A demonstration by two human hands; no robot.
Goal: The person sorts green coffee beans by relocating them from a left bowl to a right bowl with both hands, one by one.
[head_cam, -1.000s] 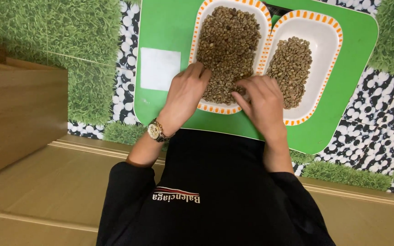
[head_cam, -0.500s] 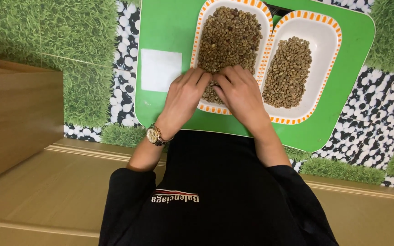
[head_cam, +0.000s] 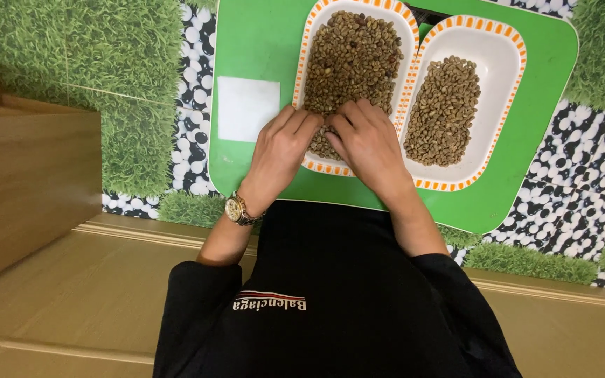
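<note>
Fingertips [head_cam: 301,115] of our left hand [head_cam: 279,150] and our right hand [head_cam: 367,143] meet near the middle of the frame, curled down into the beans [head_cam: 355,52] at the near end of the left dish [head_cam: 307,52]. Whether either pinches a bean we cannot tell. Both hands seem to be picking through the heap; any next pick calls for a fine pinch on 1 bean. At the upper right, the second dish [head_cam: 498,42] holds a smaller pile. Both dishes sit on a green tray [head_cam: 260,42], cut off by the top edge. Our hands hide the left dish's near end.
</note>
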